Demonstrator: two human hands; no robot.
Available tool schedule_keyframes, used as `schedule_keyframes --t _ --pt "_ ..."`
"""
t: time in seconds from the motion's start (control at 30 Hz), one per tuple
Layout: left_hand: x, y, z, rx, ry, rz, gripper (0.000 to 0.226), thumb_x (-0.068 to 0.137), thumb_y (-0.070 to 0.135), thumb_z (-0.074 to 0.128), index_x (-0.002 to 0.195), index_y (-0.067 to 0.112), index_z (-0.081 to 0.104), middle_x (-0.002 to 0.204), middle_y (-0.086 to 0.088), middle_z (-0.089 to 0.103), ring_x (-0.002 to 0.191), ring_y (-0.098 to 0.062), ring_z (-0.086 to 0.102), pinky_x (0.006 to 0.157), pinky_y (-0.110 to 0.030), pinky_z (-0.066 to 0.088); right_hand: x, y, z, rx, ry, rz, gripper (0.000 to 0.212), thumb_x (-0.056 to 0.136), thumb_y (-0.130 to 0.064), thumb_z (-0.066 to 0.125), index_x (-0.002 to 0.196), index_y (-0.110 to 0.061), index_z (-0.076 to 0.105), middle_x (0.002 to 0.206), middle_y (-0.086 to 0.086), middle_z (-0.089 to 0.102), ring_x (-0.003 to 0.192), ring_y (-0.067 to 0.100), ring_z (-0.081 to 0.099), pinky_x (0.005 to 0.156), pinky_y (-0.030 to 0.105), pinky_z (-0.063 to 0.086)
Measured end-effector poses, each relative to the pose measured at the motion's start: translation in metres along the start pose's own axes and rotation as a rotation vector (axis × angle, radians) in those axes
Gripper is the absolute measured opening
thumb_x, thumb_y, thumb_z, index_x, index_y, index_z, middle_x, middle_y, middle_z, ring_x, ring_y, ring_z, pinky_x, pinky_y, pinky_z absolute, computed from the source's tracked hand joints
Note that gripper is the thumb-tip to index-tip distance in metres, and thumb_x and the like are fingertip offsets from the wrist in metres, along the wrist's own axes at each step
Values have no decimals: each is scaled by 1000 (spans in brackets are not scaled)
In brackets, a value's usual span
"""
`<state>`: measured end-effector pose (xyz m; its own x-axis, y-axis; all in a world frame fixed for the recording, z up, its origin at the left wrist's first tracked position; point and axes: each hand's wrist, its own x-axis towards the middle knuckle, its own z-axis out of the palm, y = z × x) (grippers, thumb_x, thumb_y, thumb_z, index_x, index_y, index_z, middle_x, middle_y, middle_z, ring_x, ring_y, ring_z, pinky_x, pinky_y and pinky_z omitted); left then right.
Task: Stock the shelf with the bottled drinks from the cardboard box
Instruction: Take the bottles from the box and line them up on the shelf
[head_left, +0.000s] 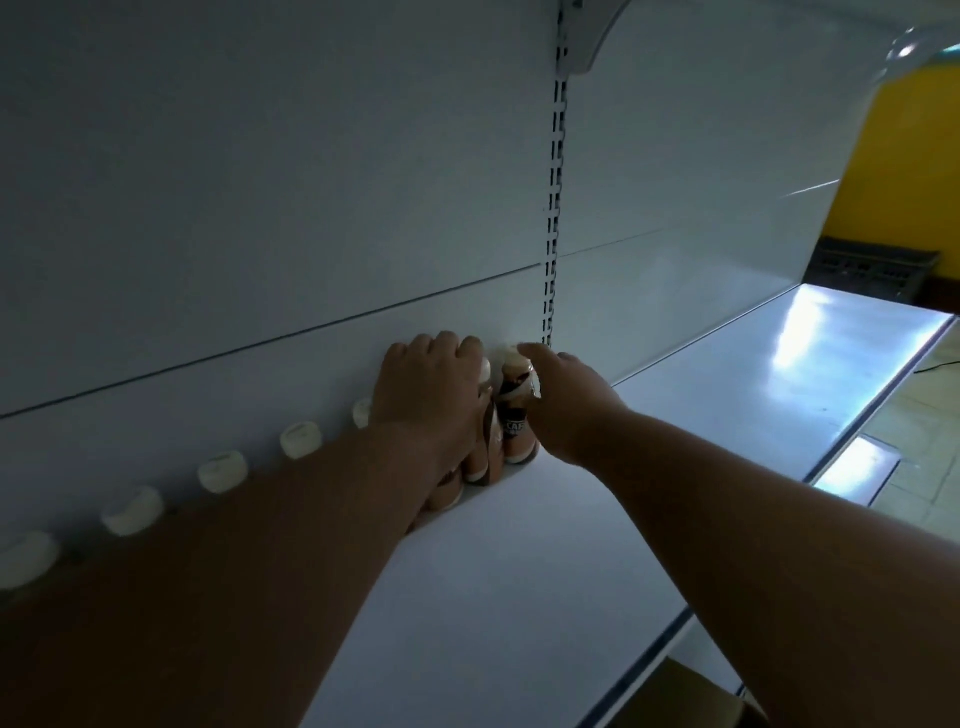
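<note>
**Back row nearly at the upright, loads of shelf still bare**

Both hands are at the slotted upright (555, 208) on the back wall. The left hand (428, 387) is clamped over the top of one coffee bottle (480, 452) at the end of the row. The right hand (569, 410) has its grip around the neck of another bottle (519, 421), which stands on the shelf (519, 571) just left of the upright.

Away from the upright to the left, a line of white caps (222, 470) runs along the back wall, so that row looks done. Everything in front of it and right of the upright is bare. A corner of the cardboard box (691, 696) peeks out below; I can't tell how many bottles are left inside.
</note>
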<state>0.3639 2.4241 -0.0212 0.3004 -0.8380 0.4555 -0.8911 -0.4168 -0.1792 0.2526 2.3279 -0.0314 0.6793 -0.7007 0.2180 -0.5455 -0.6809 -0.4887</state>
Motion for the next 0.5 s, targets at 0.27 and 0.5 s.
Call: schedule_keyframes --t 0.27,0.5 --pt "-87 -79 -52 -82 -5 -88 22 81 22 59 103 18 56 99 -3 59 89 -26 55 74 -34 37 -38 -100 12 -6 -5 -288 31 90 -22 59 121 -21 55 112 4 54 95 19 57 78 29 46" --pt "-169 -176 -83 -142 -107 -335 32 82 20 62 114 21 58 111 -1 59 101 -24 55 81 -35 44 -67 -189 60 -47 -107 -483 26 90 -27 58 115 -21 58 110 3 59 101 20 55 80 27 38"
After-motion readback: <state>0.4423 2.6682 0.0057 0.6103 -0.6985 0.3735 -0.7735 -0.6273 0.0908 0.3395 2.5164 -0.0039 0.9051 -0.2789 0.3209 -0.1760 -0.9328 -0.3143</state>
